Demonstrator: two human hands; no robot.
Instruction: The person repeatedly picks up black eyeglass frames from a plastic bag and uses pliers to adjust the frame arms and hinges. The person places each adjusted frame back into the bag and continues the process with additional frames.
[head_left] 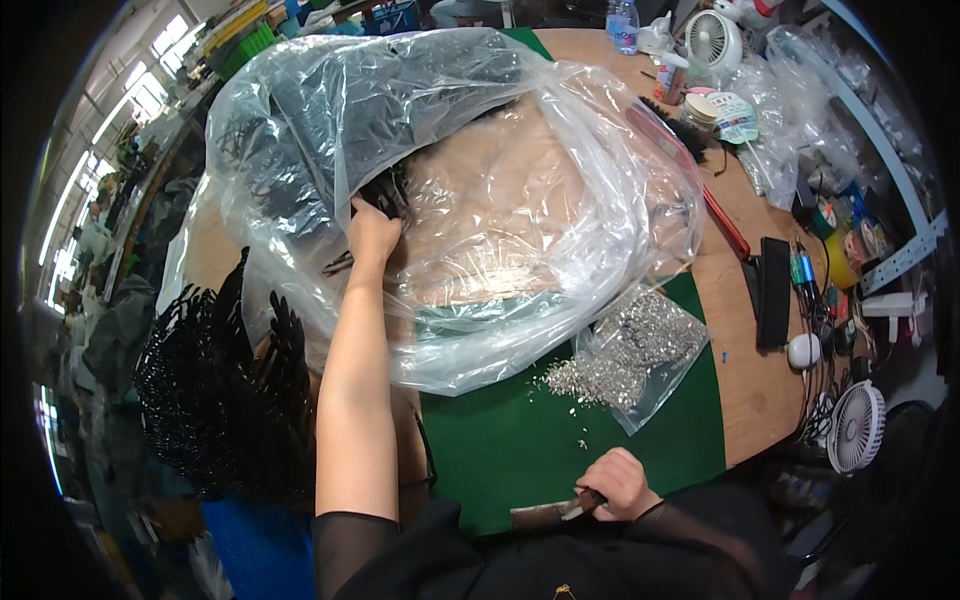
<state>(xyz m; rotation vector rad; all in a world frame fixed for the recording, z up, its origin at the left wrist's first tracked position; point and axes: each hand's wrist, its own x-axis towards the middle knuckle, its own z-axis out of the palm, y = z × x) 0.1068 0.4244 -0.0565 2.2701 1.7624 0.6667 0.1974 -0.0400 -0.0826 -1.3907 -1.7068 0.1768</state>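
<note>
My left hand (pixel 375 232) reaches into the mouth of a large clear plastic bag (pixel 470 355), its fingers closed round some glossy black strands (pixel 385 190). More dark strands show through the bag's far left side. Low in front of me, my right hand (pixel 618 485) is closed round the dark handle of a flat-bladed tool (pixel 545 514), whose brownish blade points left. Beyond that hand, a small clear bag (pixel 655 345) lies tipped over, with shiny silvery bits (pixel 590 380) spilling onto a green mat (pixel 480 450).
A heap of black braided strands (pixel 225 400) hangs at the left table edge. On the right lie a red-handled tool (pixel 727 225), a black case (pixel 772 290), pens (pixel 803 265) and cables. Two white fans (pixel 712 40), bottles (pixel 624 25) and crumpled plastic (pixel 800 90) stand around the far and right edges.
</note>
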